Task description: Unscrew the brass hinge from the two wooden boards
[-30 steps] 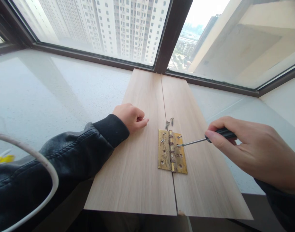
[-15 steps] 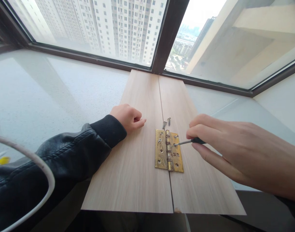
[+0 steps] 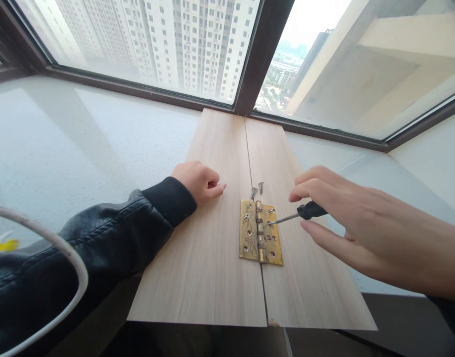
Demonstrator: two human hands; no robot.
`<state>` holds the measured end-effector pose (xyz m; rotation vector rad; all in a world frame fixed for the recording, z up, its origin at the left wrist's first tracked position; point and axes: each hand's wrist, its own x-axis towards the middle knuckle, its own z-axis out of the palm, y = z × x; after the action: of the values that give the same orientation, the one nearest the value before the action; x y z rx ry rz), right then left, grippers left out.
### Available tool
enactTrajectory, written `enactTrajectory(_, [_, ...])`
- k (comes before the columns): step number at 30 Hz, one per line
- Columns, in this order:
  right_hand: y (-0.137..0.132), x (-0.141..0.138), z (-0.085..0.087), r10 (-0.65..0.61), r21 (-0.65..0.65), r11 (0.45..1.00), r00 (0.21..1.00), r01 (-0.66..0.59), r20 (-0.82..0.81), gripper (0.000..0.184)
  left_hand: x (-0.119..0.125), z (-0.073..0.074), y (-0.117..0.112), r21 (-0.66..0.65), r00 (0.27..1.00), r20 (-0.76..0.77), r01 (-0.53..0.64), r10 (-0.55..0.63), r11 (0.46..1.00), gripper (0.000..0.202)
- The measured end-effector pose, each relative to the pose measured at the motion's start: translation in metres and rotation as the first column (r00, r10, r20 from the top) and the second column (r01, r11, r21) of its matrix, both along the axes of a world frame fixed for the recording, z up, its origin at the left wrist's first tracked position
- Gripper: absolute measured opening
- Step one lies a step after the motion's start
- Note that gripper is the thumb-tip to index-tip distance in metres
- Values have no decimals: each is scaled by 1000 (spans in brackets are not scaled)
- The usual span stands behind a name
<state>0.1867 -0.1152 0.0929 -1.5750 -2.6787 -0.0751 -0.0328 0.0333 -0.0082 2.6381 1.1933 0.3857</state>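
Observation:
A brass hinge (image 3: 250,239) lies unfolded across the seam between two pale wooden boards (image 3: 197,277). Several screws stand in its holes, and two loose screws (image 3: 261,188) rest just beyond its far end. My right hand (image 3: 364,228) has a black-handled screwdriver (image 3: 312,210), with the handle running back into the palm; thumb and forefinger are spread from its front part. The screwdriver's tip meets the hinge's right leaf near a hole. My left hand (image 3: 199,183), curled into a fist, leans on the left board, apart from the hinge. I see nothing in it.
The boards lie on a white sill (image 3: 86,134) and reach to the dark window frame (image 3: 245,89). Their near ends overhang the sill's edge. A white cable (image 3: 80,277) loops over my left sleeve, near something yellow (image 3: 6,245).
My right thumb and forefinger have spread and drawn back along the screwdriver, baring more of its black handle. The tip stays at the same place on the hinge. My left hand has hardly moved.

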Motion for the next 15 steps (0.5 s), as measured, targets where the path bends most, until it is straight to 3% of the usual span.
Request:
enactTrajectory(3, [-1,2,0,31,54,998,997,-28,-65,15,0,1,-1,-1,1000,2,5,-5,1000,44])
enactTrajectory(7, [0,4,-5,27,167,986,1000,-24,-16,13,0,2,-1,-10,1000,-8,4,-4,1000,44])
enactTrajectory(15, [-10,8,-9,10,57,998,1000,-9,-11,13,1,2,0,-14,1000,-19,-1,1,1000,44])
